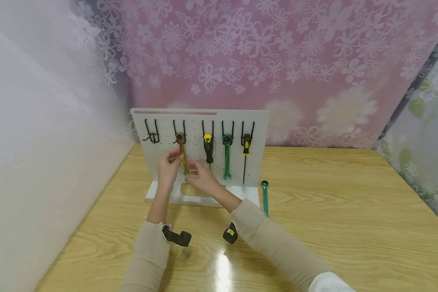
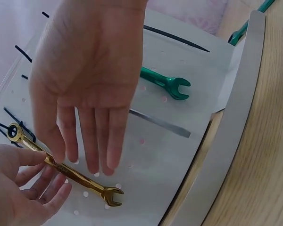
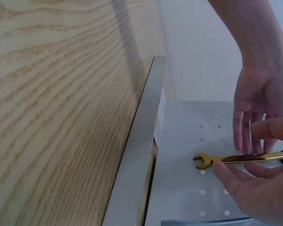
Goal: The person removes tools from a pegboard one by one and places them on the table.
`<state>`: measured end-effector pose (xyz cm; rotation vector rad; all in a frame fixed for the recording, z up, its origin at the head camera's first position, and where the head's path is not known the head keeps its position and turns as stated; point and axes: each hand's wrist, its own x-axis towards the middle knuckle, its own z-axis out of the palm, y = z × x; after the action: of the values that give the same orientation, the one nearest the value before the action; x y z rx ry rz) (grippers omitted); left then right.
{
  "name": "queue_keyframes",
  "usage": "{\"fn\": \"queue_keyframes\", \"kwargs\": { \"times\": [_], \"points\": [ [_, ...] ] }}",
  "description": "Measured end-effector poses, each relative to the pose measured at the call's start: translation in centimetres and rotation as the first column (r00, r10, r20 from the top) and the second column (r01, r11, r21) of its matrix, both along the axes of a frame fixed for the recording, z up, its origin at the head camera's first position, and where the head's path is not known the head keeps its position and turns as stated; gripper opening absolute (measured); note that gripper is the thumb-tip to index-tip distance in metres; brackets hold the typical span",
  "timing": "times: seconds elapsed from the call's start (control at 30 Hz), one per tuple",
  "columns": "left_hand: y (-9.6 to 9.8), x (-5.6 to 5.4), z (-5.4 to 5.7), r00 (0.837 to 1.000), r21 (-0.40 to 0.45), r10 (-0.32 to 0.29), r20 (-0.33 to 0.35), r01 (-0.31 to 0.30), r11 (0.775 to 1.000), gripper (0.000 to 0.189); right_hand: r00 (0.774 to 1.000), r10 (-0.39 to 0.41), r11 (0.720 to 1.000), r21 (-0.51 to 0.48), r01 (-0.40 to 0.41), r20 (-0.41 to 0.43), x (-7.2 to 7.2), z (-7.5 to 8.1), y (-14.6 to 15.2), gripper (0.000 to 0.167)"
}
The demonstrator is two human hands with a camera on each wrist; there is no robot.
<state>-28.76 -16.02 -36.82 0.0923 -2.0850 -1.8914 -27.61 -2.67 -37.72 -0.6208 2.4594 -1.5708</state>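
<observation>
A gold combination wrench (image 1: 184,156) hangs by its ring end from a black hook on a white pegboard (image 1: 200,115), open end down. My left hand (image 1: 168,168) is at the wrench's left side, its fingertips right at the shaft; in the left wrist view its fingers (image 2: 33,157) are loosely extended. From the lower right my right hand (image 1: 204,178) reaches in, with fingers fairly straight. In the right wrist view, that hand's thumb (image 3: 224,172) overlaps the shaft close to the wrench's open end (image 3: 205,161). Neither hand curls round the wrench.
To the right hang a stubby yellow-black screwdriver (image 1: 209,150), a green wrench (image 1: 227,158) and a long thin screwdriver (image 1: 245,146). An unoccupied hook (image 1: 152,136) is at far left. Another green wrench (image 1: 265,194) lies on the wooden table (image 1: 332,194) beside the pegboard's base.
</observation>
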Motion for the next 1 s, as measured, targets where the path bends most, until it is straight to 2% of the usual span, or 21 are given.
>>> {"fn": "queue_keyframes", "kwargs": {
  "times": [0.23, 0.4, 0.5, 0.73, 1.0],
  "points": [
    [0.6, 0.3, 0.4, 1.000, 0.037, -0.029, 0.000, 0.029, 0.999, 0.022, 0.999, -0.021, 0.999, 0.046, 0.023, -0.049, -0.6, -0.6, -0.5, 0.050],
    [0.6, 0.7, 0.4, 0.998, 0.081, -0.057, 0.009, 0.056, 0.995, 0.021, 0.995, -0.008, 0.995, 0.095, 0.018, -0.099, -0.2, -1.4, -0.4, 0.041],
    [0.5, 1.1, 0.6, 0.997, 0.088, -0.075, 0.024, 0.072, 0.993, 0.022, 0.991, -0.009, 0.996, 0.087, 0.020, -0.131, 0.2, -1.7, -0.3, 0.033],
    [0.4, 2.1, 1.3, 0.993, 0.104, -0.116, 0.037, 0.112, 0.988, 0.023, 0.987, -0.010, 0.998, 0.060, 0.020, -0.159, 1.3, -1.2, 0.2, 0.028],
    [0.3, 3.3, 1.8, 0.988, 0.105, -0.154, 0.014, 0.152, 0.983, 0.023, 0.987, 0.012, 0.998, 0.060, -0.003, -0.162, 2.7, -0.2, 1.0, 0.027]
  ]
}}
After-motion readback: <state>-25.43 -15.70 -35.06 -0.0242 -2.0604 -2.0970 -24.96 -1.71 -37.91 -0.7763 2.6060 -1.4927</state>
